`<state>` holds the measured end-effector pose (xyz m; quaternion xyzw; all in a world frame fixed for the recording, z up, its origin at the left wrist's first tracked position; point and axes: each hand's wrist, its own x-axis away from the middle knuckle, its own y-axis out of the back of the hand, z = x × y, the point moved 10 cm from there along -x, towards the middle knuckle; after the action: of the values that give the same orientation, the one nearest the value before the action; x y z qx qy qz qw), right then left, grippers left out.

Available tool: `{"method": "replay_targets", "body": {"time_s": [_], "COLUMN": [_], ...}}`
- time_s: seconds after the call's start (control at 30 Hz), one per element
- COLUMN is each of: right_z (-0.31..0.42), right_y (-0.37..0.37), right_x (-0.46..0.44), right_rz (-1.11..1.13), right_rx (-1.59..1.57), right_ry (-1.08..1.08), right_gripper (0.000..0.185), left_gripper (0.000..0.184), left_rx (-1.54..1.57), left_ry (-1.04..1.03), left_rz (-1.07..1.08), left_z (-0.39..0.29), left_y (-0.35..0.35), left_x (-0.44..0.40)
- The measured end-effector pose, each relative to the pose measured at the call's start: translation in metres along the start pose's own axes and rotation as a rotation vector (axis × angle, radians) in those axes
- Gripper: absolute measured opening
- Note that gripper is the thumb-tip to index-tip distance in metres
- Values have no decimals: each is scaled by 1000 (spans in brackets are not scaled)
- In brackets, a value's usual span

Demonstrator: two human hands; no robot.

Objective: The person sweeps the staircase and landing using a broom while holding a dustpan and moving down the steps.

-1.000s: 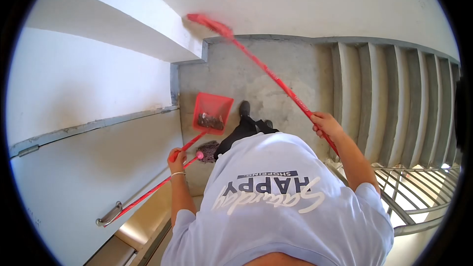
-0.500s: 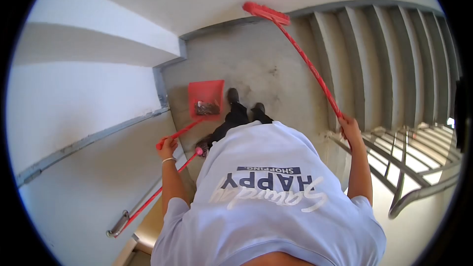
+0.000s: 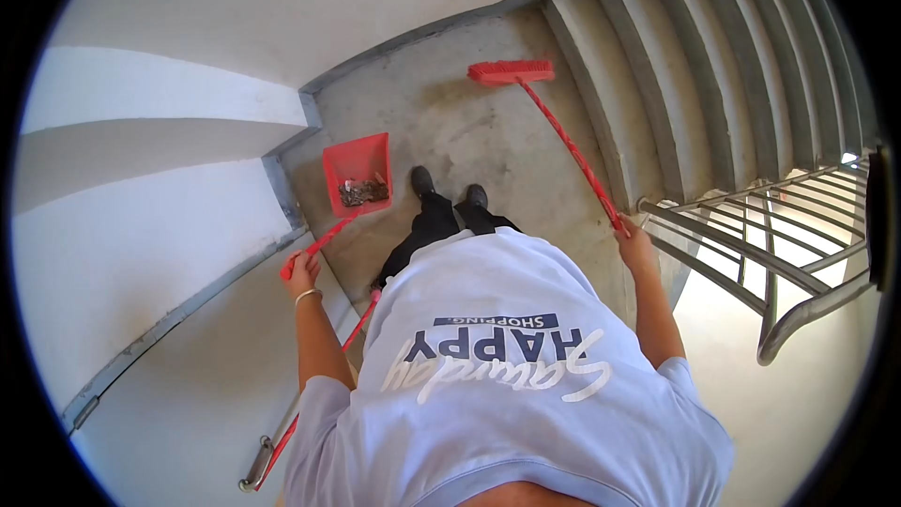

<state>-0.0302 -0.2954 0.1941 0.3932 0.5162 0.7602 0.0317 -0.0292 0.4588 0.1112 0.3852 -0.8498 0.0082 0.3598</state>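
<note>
My left hand (image 3: 302, 271) is wrapped round the red handle of a dustpan (image 3: 358, 152). Grey debris (image 3: 364, 192) lies inside the pan, toward its handle end. On the right, my right hand (image 3: 635, 237) grips the end of a long red broom handle. The broom (image 3: 512, 73) stretches out ahead of me, its red head near the foot of the stairs and its bristles pointing away. Whether the bristles touch the floor I cannot tell.
Concrete stairs (image 3: 671, 84) rise at the right beside a metal railing (image 3: 798, 296). White walls (image 3: 160, 197) border the landing (image 3: 441, 117) on the left and ahead. Another red pole (image 3: 360, 324) slants behind my left arm, near a door handle (image 3: 255, 465).
The broom head has come down from near the far wall toward me. The dustpan has shifted slightly left in view, and my view has turned a little.
</note>
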Motion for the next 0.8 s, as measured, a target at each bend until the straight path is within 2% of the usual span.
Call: {"method": "replay_targets", "body": {"time_s": [0.07,0.17,0.3,0.47,0.5,0.57,0.6,0.63,0.8], "right_z": [19,53,132,216,220,230,226,214,131], "right_y": [-25,-52,-71,-134,-144,-178,-177,-171,-112], "right_x": [-12,-43,-80,-143,-146,-146,-138,-121,-53], "right_rz": [5,24,33,73,80,244,205,163,239], "right_rx": [-189,-150,-118,-132,-131,162,176,193,230], "right_ry": [53,49,140,219,212,229,269,308,121], "right_gripper": [38,38,37,39,39,41,41,42,46], "left_gripper": [18,19,20,22,22,21,21,21,20], "left_rx": [21,-1,-14,-14,-23,-25,-21,-32,-31], "left_ry": [6,3,30,45,51,45,45,59,92], "left_rz": [16,7,-8,40,38,77,82,88,89], "left_z": [4,-1,-7,-9,-8,-13,-13,-11,2], "left_y": [-7,-19,-27,-34,-32,-35,-34,-31,-29], "left_x": [-14,-22,-32,-50,-53,-65,-73,-80,-106]}}
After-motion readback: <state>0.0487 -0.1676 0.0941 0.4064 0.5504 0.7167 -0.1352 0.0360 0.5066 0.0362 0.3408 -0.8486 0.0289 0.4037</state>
